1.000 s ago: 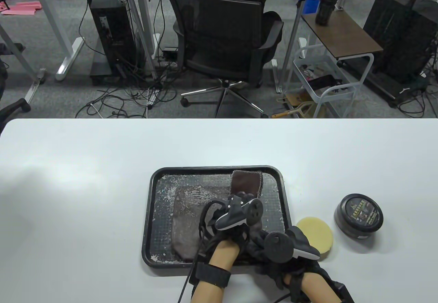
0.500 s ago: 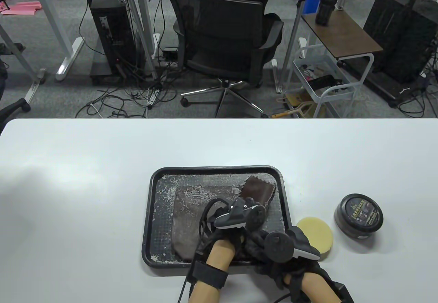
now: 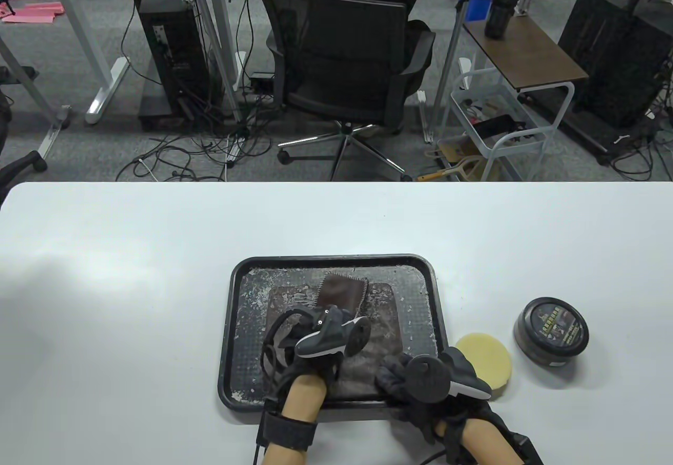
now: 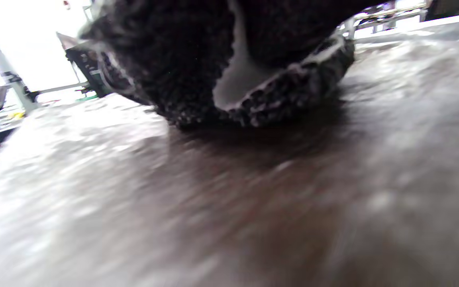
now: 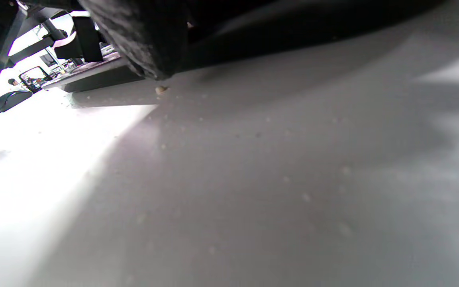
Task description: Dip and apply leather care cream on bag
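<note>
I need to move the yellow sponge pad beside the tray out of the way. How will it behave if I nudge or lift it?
The yellow sponge pad looks like foam, so probably light and squashy. It lies flat on the table, so a nudge should slide it, not roll it.
</note>
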